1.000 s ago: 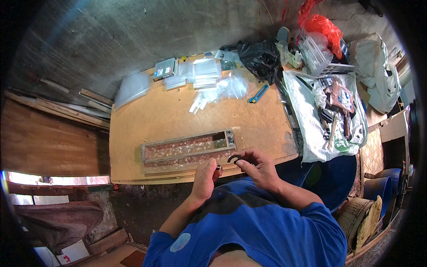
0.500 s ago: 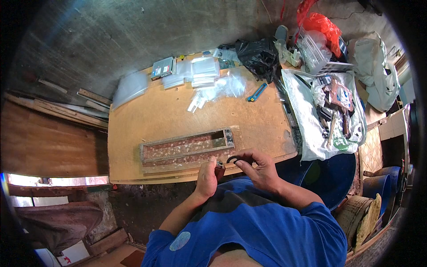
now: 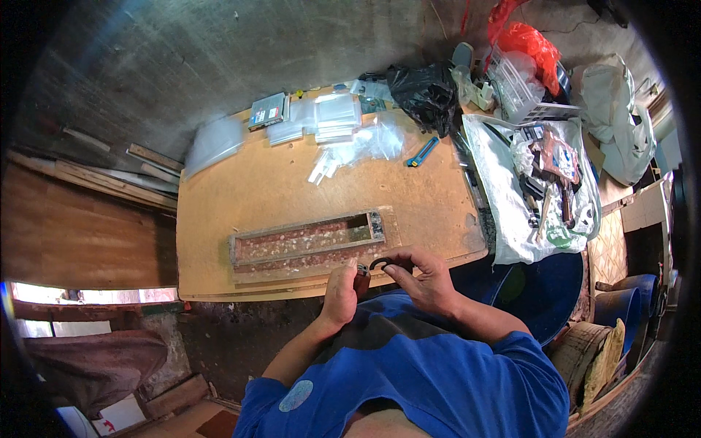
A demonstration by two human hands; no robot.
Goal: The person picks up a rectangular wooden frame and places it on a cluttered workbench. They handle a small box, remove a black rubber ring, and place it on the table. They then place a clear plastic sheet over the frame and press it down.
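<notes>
Close to the table's front edge, my left hand [image 3: 339,293] is closed around a dark red lighter [image 3: 362,283] with a metal top. Facing it, my right hand [image 3: 429,283] pinches a black curved strip [image 3: 380,262]; the fingers hide part of it. The strip's bent end is beside the lighter's top, and whether they touch I cannot tell. No flame shows. Just beyond my hands, a long shallow wooden frame [image 3: 303,261] lies on the wooden table [image 3: 255,186], its paint worn and speckled.
Stacks of clear plastic bags [image 3: 337,117], a small flat box [image 3: 268,111] and a blue cutter knife [image 3: 422,152] lie farther back. A black plastic bag [image 3: 423,95] sits behind. To the right are a white sack [image 3: 504,226] bearing loose parts and a blue tub [image 3: 544,299].
Both hands stay nearly in place. The black strip's bent end has shifted very slightly left, toward the lighter's top.
</notes>
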